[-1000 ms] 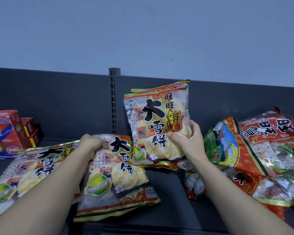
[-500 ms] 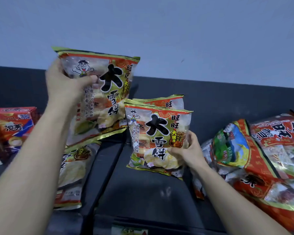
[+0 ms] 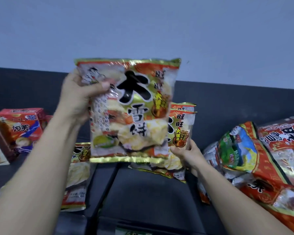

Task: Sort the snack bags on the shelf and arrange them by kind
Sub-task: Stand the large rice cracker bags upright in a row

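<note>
Over shelf [image 3: 143, 192], left grip [image 3: 78, 97] clutching bag [image 3: 134, 107], overlapping pair [image 3: 182, 133] right grip [image 3: 188, 153] holds, red box [image 3: 19, 129]

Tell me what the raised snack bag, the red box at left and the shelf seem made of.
Raised snack bag: likely thin glossy plastic film; it crinkles, glints, and clear patches show crackers inside. Red box: seemingly printed cardboard; flat faces, crisp folded edges. Shelf: probably painted metal; dark, matte, rigid panels.

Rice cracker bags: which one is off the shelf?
The raised bag, gripped by the left hand at its corner; the standing bags in the right hand and the flat bag rest on the shelf.
</note>
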Tool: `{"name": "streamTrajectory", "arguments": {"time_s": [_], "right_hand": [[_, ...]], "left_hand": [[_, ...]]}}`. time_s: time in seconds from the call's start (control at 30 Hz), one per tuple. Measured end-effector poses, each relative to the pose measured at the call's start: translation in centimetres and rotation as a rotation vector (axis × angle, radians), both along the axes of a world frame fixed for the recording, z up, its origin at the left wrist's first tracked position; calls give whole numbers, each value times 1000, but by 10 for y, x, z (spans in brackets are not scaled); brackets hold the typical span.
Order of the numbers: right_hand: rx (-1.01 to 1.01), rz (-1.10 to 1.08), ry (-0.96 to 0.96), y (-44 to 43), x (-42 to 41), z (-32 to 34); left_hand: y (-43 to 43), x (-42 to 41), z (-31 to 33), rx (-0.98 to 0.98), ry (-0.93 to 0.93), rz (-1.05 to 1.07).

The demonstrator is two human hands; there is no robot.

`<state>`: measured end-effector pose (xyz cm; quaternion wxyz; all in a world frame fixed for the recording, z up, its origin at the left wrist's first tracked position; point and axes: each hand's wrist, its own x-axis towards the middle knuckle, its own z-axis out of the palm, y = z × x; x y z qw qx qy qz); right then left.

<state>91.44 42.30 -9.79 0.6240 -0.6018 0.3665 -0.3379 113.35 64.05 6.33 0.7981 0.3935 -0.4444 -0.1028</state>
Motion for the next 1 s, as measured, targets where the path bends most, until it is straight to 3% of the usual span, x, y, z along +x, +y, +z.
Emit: {"name": "streamTrajectory", "arguments": {"time_s": [0.2,0.37,0.53,0.67,0.8,0.87,1.0], "right_hand": [[24,26,-84,-5,0,-7],[133,167,-233,-1,-7,1],[7,240,-89,1,-6,-4],[-88,238,35,3,-8,3],[-220,103,68,8,-5,11],[-320,16,116,14,-3,20],[-528,-142,85,20,3,48]], "left_hand": [[-53,-27,-71,314,99,-61],[-63,-16,-119,816,-191,-33],[-50,-13,-122,1129,-208,-385],[-53,-12,-120,1207,-282,-350],[-68,-14,-106,1284,-627,182],[-73,-14,-95,1183,-667,318],[-76,-15,-90,831,-453,340]]}}
